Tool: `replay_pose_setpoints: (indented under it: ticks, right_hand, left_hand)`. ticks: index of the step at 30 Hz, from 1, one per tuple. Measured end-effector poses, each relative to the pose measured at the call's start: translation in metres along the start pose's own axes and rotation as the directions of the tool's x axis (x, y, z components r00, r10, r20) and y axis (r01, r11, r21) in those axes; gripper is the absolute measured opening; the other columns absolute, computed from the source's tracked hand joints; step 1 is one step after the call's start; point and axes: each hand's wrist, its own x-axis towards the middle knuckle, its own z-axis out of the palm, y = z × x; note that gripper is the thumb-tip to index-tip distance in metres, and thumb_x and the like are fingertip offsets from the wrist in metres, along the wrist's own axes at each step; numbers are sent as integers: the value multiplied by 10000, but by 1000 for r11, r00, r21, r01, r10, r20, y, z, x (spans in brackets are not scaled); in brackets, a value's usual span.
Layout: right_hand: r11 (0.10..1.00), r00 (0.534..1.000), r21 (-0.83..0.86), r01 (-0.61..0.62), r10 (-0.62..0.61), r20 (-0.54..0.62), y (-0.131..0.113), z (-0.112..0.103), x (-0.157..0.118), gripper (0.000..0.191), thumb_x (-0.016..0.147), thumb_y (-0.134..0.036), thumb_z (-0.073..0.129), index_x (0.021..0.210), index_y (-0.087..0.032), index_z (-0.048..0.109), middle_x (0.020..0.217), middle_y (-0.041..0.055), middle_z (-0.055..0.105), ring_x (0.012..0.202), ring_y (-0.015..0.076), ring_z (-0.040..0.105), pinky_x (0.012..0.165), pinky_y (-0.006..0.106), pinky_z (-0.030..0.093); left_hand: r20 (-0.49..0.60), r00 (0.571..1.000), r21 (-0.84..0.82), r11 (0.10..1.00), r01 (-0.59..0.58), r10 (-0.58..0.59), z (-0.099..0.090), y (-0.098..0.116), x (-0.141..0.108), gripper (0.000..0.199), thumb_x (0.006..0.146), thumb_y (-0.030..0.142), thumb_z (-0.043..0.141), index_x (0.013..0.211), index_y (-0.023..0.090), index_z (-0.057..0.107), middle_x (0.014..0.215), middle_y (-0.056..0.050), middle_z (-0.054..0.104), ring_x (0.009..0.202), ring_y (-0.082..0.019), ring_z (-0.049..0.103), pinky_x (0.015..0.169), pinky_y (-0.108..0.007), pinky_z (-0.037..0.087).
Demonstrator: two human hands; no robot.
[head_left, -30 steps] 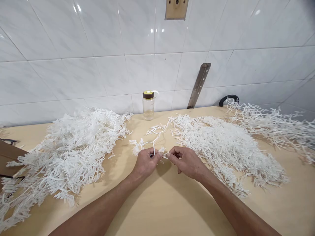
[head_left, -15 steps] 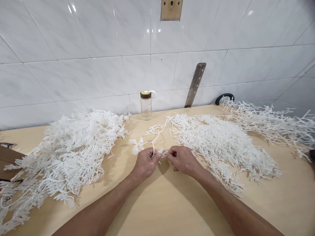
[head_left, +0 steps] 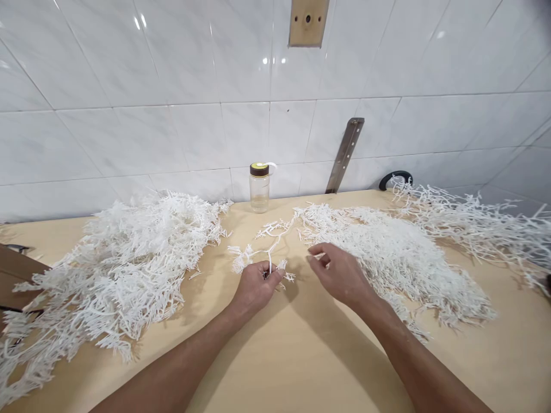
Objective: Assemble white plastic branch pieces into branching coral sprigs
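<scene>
My left hand (head_left: 257, 288) pinches the stem of a white branched plastic sprig (head_left: 270, 250) near the middle of the table. Fine white tips of the sprig stick out on both sides of the fingers, and its stem runs up and to the right. To the right, my right hand (head_left: 338, 269) hovers apart from it, thumb and forefinger parted, with nothing seen between them. Just beyond my right hand lies a heap of white sprigs (head_left: 396, 246). Another large white heap (head_left: 133, 258) covers the table's left side.
A clear bottle with a dark and yellow lid (head_left: 259, 189) stands by the tiled wall. A metal strip (head_left: 345, 155) leans there, beside a black curved object (head_left: 395, 179). More white branches (head_left: 477, 221) lie far right; a brown box (head_left: 19, 278) sits at left.
My right hand has drawn back to the right from the sprig's tips and its fingers have parted. My left hand keeps its pinch. The view has shifted slightly.
</scene>
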Motion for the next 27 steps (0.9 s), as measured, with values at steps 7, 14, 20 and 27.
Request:
replay_pose_setpoints:
  ticks: [7, 14, 20, 27]
  right_hand:
    - [981, 965, 177, 84, -124, 230, -23, 18, -13, 221, 868, -402, 588, 870, -209, 696, 842, 33, 703, 701, 172, 629, 649, 298, 464]
    - [982, 968, 147, 120, -148, 201, -20, 19, -11, 178, 860, -248, 546, 768, -219, 695, 732, 0, 700, 659, 158, 616, 624, 280, 436]
    - [982, 974, 164, 93, -124, 191, -20, 17, -11, 189, 853, -264, 542, 754, -213, 694, 678, -1, 688, 608, 153, 596, 581, 270, 424]
    - [974, 972, 228, 18, -70, 224, -16, 16, -9, 225, 870, -339, 537, 774, -206, 690, 686, -4, 689, 510, 136, 582, 525, 263, 438]
  left_hand:
    - [26, 1000, 28, 1000, 4, -5, 0, 8, -2, 269, 801, 385, 596, 641, 174, 644, 627, -23, 674, 622, -167, 614, 594, -252, 437]
    - [22, 999, 82, 996, -39, 37, -1, 8, -1, 262, 796, 376, 586, 633, 178, 636, 613, -12, 651, 620, -161, 575, 588, -251, 412]
    - [46, 998, 69, 997, -37, 34, -2, 9, -1, 275, 806, 399, 583, 675, 166, 653, 637, -16, 643, 637, -161, 564, 601, -253, 406]
    - [63, 997, 23, 999, -38, 36, -3, 6, -1, 313, 828, 435, 559, 697, 163, 644, 626, -2, 577, 621, -143, 498, 608, -253, 370]
